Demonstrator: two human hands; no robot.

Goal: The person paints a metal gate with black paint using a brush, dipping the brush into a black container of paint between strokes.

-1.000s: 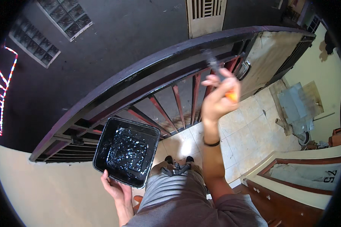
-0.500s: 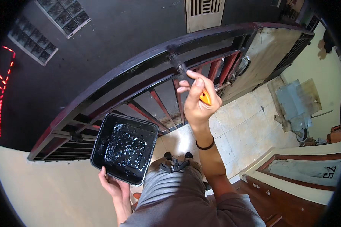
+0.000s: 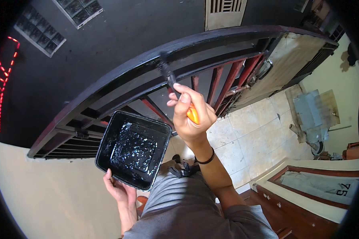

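My right hand point(image 3: 193, 111) is closed round the orange handle of a paintbrush point(image 3: 168, 73), whose dark bristles touch the upper rail of a metal gate point(image 3: 119, 79). Wet black paint shines along parts of that rail, while several upright bars point(image 3: 227, 81) below it show dull red. In my left hand point(image 3: 121, 193) is a square black paint tray point(image 3: 133, 150), gripped at its near edge with the thumb on the rim. Glossy black paint coats the inside of the tray. The fingers under it are partly hidden.
A pale wall point(image 3: 44, 191) stands at the left. Tiled floor point(image 3: 231, 147) lies beyond my right arm, with boards and sheets point(image 3: 311, 111) leaning on the far right wall. A brown-framed window point(image 3: 315, 183) is near on the right; a dark wall point(image 3: 119, 36) rises behind the gate.
My right hand has moved left along the gate's upper rail with the paintbrush. The view has shifted slightly, and the paint tray stays in my left hand.
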